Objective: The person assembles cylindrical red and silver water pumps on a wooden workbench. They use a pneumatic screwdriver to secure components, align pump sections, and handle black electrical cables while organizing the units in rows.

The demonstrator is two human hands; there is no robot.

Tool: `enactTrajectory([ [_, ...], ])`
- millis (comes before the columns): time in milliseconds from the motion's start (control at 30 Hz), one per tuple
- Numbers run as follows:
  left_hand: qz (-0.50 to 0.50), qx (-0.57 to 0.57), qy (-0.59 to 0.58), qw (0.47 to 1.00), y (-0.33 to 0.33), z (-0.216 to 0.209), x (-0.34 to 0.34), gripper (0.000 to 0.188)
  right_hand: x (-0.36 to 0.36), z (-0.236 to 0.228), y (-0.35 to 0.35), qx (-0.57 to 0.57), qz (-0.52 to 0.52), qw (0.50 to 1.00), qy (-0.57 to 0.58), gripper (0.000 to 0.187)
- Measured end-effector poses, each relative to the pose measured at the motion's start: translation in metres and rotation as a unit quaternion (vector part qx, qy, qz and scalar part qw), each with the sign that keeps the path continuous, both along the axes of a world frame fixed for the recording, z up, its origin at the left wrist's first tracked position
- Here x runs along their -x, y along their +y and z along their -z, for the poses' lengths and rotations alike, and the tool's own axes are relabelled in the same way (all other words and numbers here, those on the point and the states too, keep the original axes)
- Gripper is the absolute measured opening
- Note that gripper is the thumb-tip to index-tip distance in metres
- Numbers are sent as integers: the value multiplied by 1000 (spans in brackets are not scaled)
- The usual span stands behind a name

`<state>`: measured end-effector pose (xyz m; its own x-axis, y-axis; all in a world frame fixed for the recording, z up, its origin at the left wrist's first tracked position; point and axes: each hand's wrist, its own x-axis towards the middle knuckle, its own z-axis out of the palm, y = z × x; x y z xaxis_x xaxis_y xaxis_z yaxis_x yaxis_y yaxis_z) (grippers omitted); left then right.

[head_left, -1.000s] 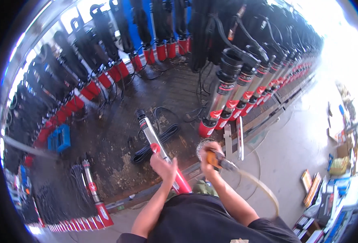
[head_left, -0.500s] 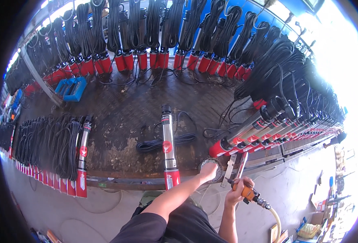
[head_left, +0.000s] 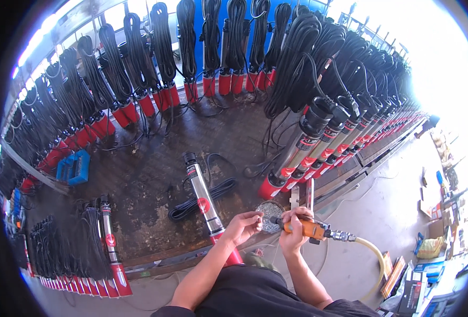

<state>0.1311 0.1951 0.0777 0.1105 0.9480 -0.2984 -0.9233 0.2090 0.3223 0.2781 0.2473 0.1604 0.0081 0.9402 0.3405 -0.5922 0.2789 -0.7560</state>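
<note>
My right hand grips an orange air screwdriver, its black nose turned left toward my other hand. A pale hose runs from its metal coupling. My left hand is closed in a pinch just left of the tool's nose; whatever sits in the fingertips is too small to make out. Beside and behind both hands is a round bowl of small metallic pieces. A silver tubular pump with a red lower end lies by my left forearm, partly hidden by it. A coiled black cable passes under the pump.
Pumps with hanging cable coils line the back. Another tilted row stands at the right edge. At the front left lie more pumps with bundled cables. A blue bin sits on the worn dark table.
My left hand has come out of the bowl and moved left, fingers pinched. My right hand has raised the screwdriver and swung its nose toward the left hand. The view has shifted.
</note>
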Motion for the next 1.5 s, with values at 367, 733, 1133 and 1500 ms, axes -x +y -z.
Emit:
enactTrajectory([
  [367,-64,-7,-95,993,-31,-2,11,18,36,-5,-14,56,-57,996,49,19],
  [733,-136,164,-79,974,-67,16,16,17,56,38,-39,78,-109,991,27,21],
  [1133,-224,351,-138,899,-78,63,38,15,86,115,-54,-58,-220,960,-166,20],
  [1500,-251,334,-31,908,-113,77,63,23,107,114,-38,69,-230,947,-212,19],
])
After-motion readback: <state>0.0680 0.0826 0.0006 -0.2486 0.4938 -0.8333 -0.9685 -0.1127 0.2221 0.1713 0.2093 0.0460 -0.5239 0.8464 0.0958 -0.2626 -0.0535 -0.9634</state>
